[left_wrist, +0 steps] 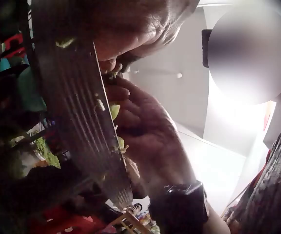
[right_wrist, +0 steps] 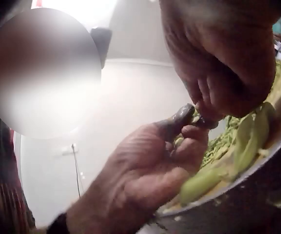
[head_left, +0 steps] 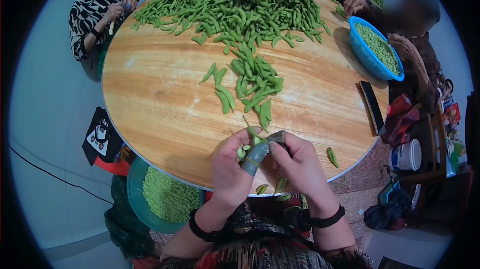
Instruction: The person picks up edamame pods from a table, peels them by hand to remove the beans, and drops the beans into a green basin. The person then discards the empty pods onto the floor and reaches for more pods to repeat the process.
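Observation:
Close to the table's near edge, the left hand [head_left: 233, 169] holds a green pod [head_left: 256, 138] and some shelled beans [head_left: 242, 152] in its curled fingers; a grey cover [head_left: 256, 158] wraps its thumb. The right hand [head_left: 303, 165] meets it at the pod, thumb and fingers pinched together there, with a dark grey cover on a finger. In the right wrist view the left hand [right_wrist: 145, 170] and the right hand [right_wrist: 223, 58] touch at the fingertips, the pod mostly hidden between them. Loose pods [head_left: 263, 114] lie just beyond the hands.
A large pod heap [head_left: 260, 4] covers the table's far side. At the right are a blue basket [head_left: 372, 51] of beans and a phone [head_left: 372, 108]. Below the table's left edge stands a green basin [head_left: 137, 194] of beans. Empty husks [head_left: 332, 157] lie near the right hand. Other people sit around.

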The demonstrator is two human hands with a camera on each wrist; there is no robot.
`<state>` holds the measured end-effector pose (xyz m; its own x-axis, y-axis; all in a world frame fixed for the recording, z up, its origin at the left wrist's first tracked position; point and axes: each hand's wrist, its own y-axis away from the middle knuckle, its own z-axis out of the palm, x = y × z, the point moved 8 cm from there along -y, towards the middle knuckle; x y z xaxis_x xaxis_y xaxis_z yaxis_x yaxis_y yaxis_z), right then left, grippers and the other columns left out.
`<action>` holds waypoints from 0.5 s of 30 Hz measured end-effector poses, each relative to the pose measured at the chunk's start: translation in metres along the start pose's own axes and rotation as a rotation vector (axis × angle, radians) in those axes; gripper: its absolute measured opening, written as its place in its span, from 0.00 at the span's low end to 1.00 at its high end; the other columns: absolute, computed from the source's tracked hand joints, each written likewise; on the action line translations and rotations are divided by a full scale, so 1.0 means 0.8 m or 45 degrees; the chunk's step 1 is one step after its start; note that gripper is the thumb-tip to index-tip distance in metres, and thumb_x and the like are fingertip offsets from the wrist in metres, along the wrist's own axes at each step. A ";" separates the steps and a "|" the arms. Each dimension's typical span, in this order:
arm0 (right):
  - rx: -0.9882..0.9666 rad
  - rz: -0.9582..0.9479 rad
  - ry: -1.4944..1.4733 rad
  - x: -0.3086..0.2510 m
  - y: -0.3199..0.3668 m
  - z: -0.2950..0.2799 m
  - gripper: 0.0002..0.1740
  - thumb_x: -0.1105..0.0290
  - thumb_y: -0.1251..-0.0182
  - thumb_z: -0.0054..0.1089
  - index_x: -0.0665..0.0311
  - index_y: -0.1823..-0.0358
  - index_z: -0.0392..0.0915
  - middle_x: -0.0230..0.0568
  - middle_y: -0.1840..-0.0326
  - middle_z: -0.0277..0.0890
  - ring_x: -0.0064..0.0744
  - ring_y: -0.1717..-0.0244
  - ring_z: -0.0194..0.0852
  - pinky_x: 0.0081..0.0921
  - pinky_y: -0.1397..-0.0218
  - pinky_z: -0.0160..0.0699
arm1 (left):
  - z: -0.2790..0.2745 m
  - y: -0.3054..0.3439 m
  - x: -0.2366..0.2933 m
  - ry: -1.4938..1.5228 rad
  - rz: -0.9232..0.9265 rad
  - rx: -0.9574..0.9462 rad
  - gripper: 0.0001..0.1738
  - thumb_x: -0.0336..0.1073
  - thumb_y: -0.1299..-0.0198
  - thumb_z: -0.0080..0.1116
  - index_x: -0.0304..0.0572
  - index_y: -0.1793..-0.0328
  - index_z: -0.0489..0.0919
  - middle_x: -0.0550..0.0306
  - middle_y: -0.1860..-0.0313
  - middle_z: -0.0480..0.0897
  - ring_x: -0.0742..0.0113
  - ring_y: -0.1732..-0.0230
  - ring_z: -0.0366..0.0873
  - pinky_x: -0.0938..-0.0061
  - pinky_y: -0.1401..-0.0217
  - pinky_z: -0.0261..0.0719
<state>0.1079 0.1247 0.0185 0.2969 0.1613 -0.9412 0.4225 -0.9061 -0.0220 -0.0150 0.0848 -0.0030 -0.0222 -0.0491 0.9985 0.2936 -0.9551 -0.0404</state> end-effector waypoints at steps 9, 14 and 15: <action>0.031 -0.027 0.028 -0.015 -0.017 -0.010 0.09 0.70 0.38 0.58 0.71 0.65 0.74 0.40 0.80 0.71 0.20 0.78 0.66 0.22 0.72 0.68 | 0.011 0.001 0.030 -0.562 0.328 -0.117 0.28 0.20 0.49 0.50 0.36 0.37 0.69 0.46 0.54 0.77 0.53 0.53 0.75 0.69 0.51 0.71; -0.038 -0.231 0.131 -0.016 -0.018 -0.008 0.09 0.70 0.38 0.59 0.69 0.64 0.74 0.40 0.79 0.72 0.24 0.79 0.67 0.24 0.74 0.69 | 0.003 -0.007 0.011 -0.221 0.308 -0.392 0.29 0.21 0.48 0.48 0.37 0.36 0.68 0.45 0.51 0.75 0.51 0.53 0.75 0.67 0.52 0.71; -0.028 -0.283 0.235 -0.017 -0.017 -0.007 0.09 0.70 0.38 0.59 0.70 0.64 0.74 0.41 0.79 0.72 0.23 0.79 0.67 0.24 0.74 0.68 | 0.002 -0.009 0.003 0.044 0.059 -0.423 0.29 0.21 0.47 0.48 0.38 0.35 0.68 0.45 0.53 0.76 0.52 0.55 0.75 0.68 0.52 0.71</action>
<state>0.1031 0.1369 0.0335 0.3445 0.4253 -0.8369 0.5127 -0.8321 -0.2118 -0.0157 0.0923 -0.0001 -0.0504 -0.0989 0.9938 -0.0321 -0.9944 -0.1006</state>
